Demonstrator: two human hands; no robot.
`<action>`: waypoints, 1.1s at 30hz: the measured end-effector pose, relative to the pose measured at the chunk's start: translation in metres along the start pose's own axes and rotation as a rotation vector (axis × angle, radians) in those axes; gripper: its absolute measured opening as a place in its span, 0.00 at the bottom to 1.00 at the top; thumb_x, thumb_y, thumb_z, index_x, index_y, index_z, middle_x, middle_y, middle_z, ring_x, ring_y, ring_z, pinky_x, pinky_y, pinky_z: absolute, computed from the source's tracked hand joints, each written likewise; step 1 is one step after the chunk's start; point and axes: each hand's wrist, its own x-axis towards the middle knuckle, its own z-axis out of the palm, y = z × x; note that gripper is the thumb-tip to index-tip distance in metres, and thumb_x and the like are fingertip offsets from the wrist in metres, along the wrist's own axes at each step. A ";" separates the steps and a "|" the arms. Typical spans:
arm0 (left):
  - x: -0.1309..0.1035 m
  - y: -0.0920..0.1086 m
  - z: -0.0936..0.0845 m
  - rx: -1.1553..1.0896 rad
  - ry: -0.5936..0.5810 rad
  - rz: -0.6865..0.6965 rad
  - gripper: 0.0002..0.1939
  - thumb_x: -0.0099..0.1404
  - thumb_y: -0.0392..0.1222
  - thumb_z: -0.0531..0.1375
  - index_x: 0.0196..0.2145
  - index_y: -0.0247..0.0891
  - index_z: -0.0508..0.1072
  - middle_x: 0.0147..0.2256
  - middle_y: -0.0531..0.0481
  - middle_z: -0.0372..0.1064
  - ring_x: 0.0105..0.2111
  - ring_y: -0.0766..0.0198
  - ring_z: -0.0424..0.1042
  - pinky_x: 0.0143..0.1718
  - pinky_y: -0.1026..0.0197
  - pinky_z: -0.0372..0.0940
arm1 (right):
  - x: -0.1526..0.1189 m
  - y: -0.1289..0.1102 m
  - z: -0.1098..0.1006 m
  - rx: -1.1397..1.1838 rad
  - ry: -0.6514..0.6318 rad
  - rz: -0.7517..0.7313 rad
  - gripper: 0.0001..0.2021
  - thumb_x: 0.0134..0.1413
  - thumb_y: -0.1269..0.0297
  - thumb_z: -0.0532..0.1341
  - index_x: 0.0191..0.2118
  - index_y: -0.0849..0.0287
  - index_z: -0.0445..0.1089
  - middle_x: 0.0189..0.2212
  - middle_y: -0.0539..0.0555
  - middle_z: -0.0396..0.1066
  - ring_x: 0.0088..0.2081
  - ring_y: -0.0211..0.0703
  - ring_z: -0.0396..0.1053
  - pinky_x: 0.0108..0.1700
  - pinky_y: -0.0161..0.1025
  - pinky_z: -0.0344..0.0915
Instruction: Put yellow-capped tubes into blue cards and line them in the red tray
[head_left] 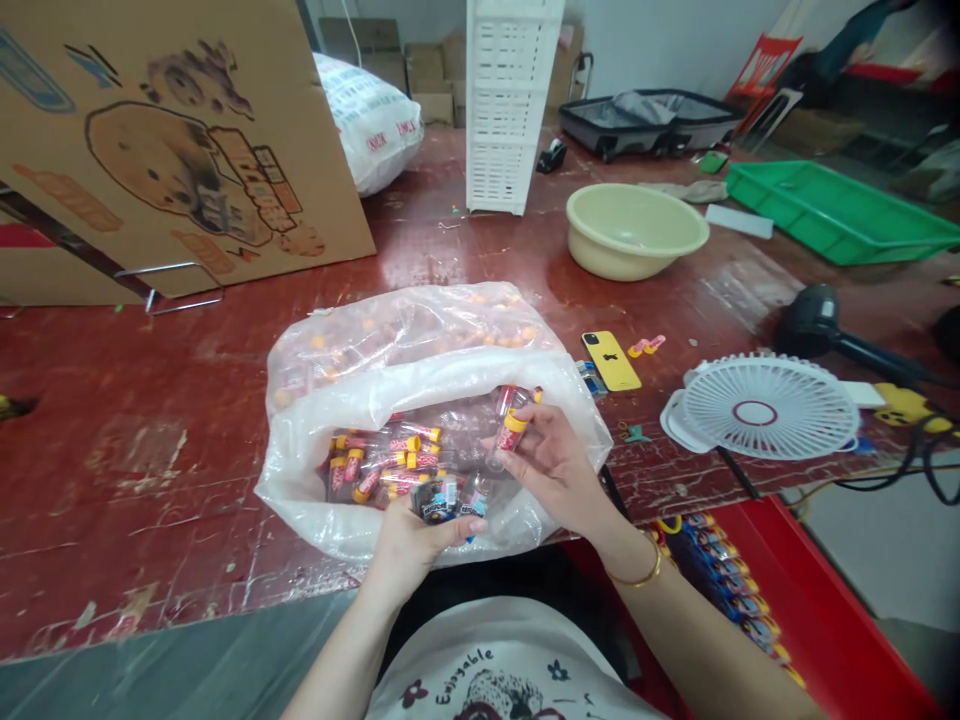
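An open, clear plastic bag (337, 400) lies on the red table, with several small red tubes with yellow caps (390, 465) inside it. My left hand (420, 540) is at the bag's front edge, its fingers closed around small dark packets (442, 500) with printed labels. Over the right part of the bag's opening, my right hand (559, 470) pinches one yellow-capped tube (511, 430) between thumb and fingers. A gold bracelet circles my right wrist.
A yellow phone (611, 360) and a white fan grille (757, 405) lie right of the bag. Behind are a yellow basin (637, 230), a white basket tower (502, 110), a green tray (840, 215) and a large cardboard box (172, 150). A red bin (817, 600) sits low at right.
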 end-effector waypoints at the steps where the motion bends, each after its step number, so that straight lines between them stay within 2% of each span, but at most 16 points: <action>1: 0.000 0.000 0.000 0.005 -0.004 -0.001 0.13 0.39 0.41 0.73 0.22 0.35 0.76 0.17 0.55 0.67 0.18 0.66 0.62 0.22 0.63 0.61 | -0.001 -0.002 0.002 -0.037 -0.016 -0.022 0.15 0.55 0.66 0.62 0.45 0.49 0.57 0.37 0.48 0.67 0.40 0.40 0.72 0.47 0.45 0.70; 5: 0.000 0.001 0.003 0.005 -0.022 -0.034 0.12 0.39 0.39 0.73 0.20 0.36 0.74 0.17 0.55 0.67 0.19 0.66 0.64 0.23 0.63 0.62 | -0.002 0.000 0.003 -0.104 -0.087 0.031 0.15 0.53 0.65 0.64 0.43 0.51 0.59 0.35 0.49 0.67 0.38 0.40 0.72 0.45 0.44 0.70; 9: -0.002 0.004 0.009 -0.133 -0.079 -0.041 0.12 0.45 0.43 0.72 0.26 0.35 0.78 0.24 0.51 0.74 0.24 0.62 0.71 0.30 0.61 0.66 | -0.003 0.010 0.002 -0.031 -0.096 0.168 0.15 0.51 0.58 0.66 0.39 0.53 0.59 0.34 0.49 0.68 0.36 0.41 0.72 0.42 0.44 0.70; 11: -0.003 0.006 0.013 -0.247 -0.136 -0.102 0.13 0.47 0.44 0.71 0.29 0.34 0.78 0.25 0.49 0.76 0.24 0.62 0.72 0.30 0.60 0.68 | -0.008 0.014 0.001 -0.028 -0.106 0.167 0.21 0.49 0.55 0.67 0.42 0.52 0.57 0.36 0.50 0.68 0.38 0.42 0.71 0.43 0.45 0.70; 14: -0.002 0.009 0.019 -0.350 -0.170 -0.222 0.15 0.48 0.44 0.71 0.32 0.32 0.79 0.26 0.46 0.77 0.25 0.62 0.74 0.29 0.62 0.69 | -0.020 0.014 0.001 -0.082 -0.147 0.119 0.34 0.39 0.58 0.73 0.48 0.51 0.53 0.42 0.52 0.66 0.45 0.45 0.67 0.47 0.46 0.68; 16: -0.001 0.010 0.023 -0.380 -0.177 -0.275 0.17 0.48 0.43 0.72 0.34 0.32 0.79 0.29 0.44 0.78 0.28 0.60 0.75 0.29 0.62 0.70 | -0.027 0.011 0.002 -0.117 -0.198 0.120 0.36 0.37 0.59 0.73 0.50 0.50 0.52 0.44 0.53 0.65 0.46 0.45 0.66 0.47 0.45 0.68; 19: 0.002 0.011 0.029 -0.428 -0.172 -0.284 0.17 0.48 0.43 0.72 0.35 0.33 0.79 0.31 0.44 0.79 0.29 0.60 0.76 0.30 0.62 0.71 | -0.034 0.007 0.006 -0.198 -0.251 0.126 0.39 0.35 0.59 0.74 0.51 0.50 0.52 0.47 0.54 0.62 0.47 0.47 0.65 0.46 0.46 0.69; 21: 0.004 0.011 0.032 -0.465 -0.147 -0.297 0.15 0.48 0.43 0.72 0.33 0.33 0.79 0.29 0.45 0.79 0.28 0.60 0.76 0.30 0.62 0.71 | -0.036 0.007 0.010 -0.313 -0.207 0.098 0.41 0.32 0.61 0.75 0.52 0.51 0.52 0.49 0.56 0.60 0.49 0.49 0.64 0.48 0.47 0.68; 26: 0.004 0.011 0.032 -0.432 -0.183 -0.267 0.16 0.50 0.44 0.71 0.34 0.32 0.79 0.28 0.44 0.79 0.28 0.61 0.76 0.33 0.61 0.70 | -0.036 0.018 0.015 -0.481 -0.001 0.017 0.34 0.38 0.68 0.70 0.51 0.52 0.53 0.48 0.57 0.59 0.49 0.49 0.65 0.50 0.48 0.67; 33: 0.001 0.004 0.030 -0.408 -0.216 -0.199 0.16 0.51 0.40 0.70 0.38 0.34 0.78 0.32 0.47 0.80 0.31 0.62 0.76 0.38 0.63 0.68 | -0.038 0.024 0.009 -0.483 0.016 -0.006 0.33 0.39 0.69 0.68 0.50 0.53 0.51 0.46 0.56 0.61 0.49 0.48 0.65 0.50 0.46 0.66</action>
